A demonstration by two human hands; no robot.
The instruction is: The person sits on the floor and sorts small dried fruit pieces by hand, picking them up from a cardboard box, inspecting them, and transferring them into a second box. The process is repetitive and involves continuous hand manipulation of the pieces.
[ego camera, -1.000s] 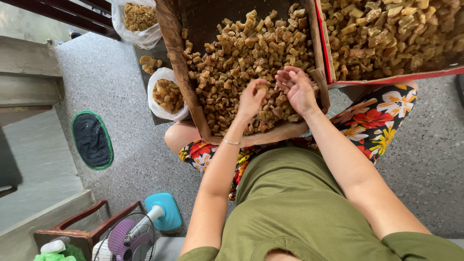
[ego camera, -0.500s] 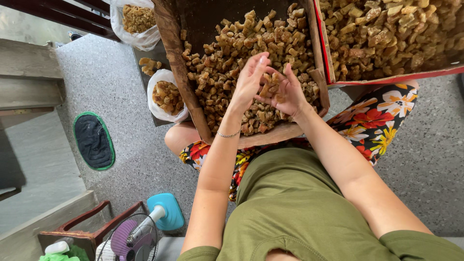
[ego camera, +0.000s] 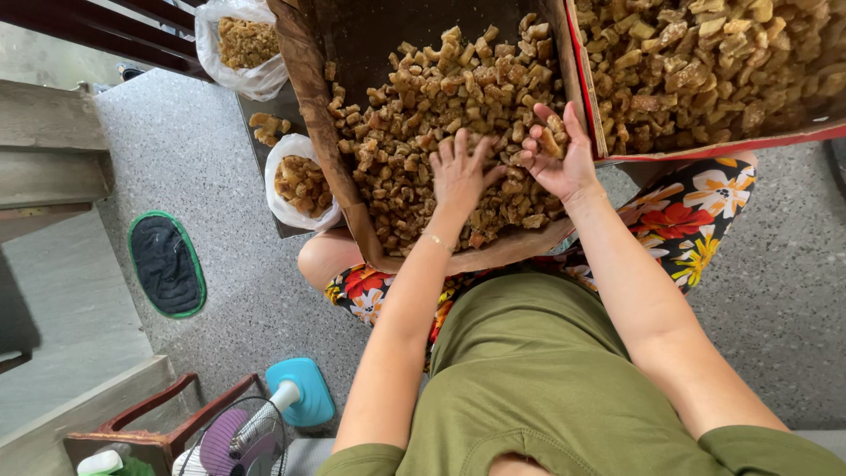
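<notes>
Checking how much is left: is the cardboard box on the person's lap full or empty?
Partly full: brown chunks cover the near part of the cardboard box, its far end bare.

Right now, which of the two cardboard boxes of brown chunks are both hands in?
The brown-edged box resting on the lap; the red-edged box beside it goes untouched.
</notes>
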